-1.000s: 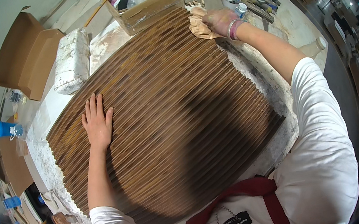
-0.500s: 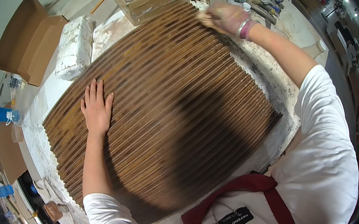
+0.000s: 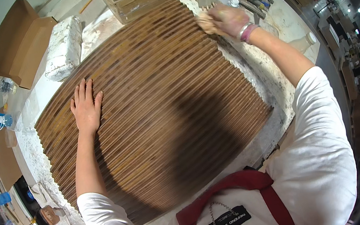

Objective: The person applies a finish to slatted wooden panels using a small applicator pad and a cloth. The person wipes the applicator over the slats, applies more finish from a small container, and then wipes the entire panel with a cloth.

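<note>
A large brown ridged wooden panel [image 3: 138,72] with streaky dark grain lies across the bench in front of me. My left hand [image 3: 86,105] is bare and rests flat on its left part, fingers spread. Beyond the panel's far right edge, my right hand [image 3: 230,20] wears a stained, pinkish glove. Its fingers are closed around a crumpled tan piece that looks like a cloth [image 3: 208,22], at or just over the panel's edge; contact is hard to tell. The head view shows a dark shadow over the panel's near right part.
Behind the panel stand a cardboard box [image 3: 143,3] of mixed items and a white-smeared block [image 3: 64,48]. An open brown carton [image 3: 21,44] is at far left. Brushes and tools [image 3: 254,0] lie at far right, near a pale bottle [image 3: 305,42]. A blue-labelled bottle [image 3: 4,120] sits left.
The whole view has shifted, so the panel and bench sit further left. My right hand, with the tan cloth, is slightly nearer along the panel's right edge. My left hand stays flat in place.
</note>
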Available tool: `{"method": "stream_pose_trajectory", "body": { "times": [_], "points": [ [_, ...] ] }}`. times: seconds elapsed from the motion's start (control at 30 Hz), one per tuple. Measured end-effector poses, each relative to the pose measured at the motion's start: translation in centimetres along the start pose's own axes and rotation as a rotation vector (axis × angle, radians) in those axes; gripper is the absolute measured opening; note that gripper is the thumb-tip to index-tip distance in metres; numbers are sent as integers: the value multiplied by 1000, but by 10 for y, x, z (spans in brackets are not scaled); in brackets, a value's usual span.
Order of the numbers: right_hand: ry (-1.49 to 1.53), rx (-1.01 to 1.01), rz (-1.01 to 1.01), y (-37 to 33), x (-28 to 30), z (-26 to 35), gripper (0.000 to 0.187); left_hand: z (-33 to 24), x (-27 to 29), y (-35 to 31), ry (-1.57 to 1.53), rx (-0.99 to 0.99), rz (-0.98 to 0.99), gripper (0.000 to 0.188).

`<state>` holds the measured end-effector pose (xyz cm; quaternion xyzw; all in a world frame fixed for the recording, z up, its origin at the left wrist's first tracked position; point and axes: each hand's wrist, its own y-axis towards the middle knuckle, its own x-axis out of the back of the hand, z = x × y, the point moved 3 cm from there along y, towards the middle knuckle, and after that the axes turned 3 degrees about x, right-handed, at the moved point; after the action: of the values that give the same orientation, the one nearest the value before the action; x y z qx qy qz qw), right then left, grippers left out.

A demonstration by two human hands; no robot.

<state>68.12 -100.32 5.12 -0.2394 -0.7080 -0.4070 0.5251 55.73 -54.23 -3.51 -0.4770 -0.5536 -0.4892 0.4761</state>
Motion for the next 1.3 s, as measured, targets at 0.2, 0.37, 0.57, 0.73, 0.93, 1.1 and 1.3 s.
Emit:
{"method": "stream_pose_trajectory", "body": {
  "times": [0.2, 0.37, 0.57, 0.73, 0.93, 1.1, 1.3],
  "points": [
    [559, -292, 185, -29, -21, 46, 22, -2, 2, 0, -11, -13, -1, 59],
    [144, -343, 93, -60, 5, -42, 30, -6, -5, 15, -34, -43, -28, 61],
    [354, 63, 182, -79, 12, 107, 26, -9, 17, -19, 38, -16, -180, 61],
    [345, -244, 108, -125, -17, 34, 22, -55, 53, -103, -232, -79, -155, 66],
    [410, -143, 159, -118, 55, 103, 26, -96, 64, -244, -184, -61, 128, 85],
    [349, 337, -155, -164, 9, 130, 22, -118, 47, -269, -122, -109, 228, 87],
    [675, -591, 120, -220, -53, -62, 49, -112, 45, -278, -124, -118, 135, 82]
  ]
}}
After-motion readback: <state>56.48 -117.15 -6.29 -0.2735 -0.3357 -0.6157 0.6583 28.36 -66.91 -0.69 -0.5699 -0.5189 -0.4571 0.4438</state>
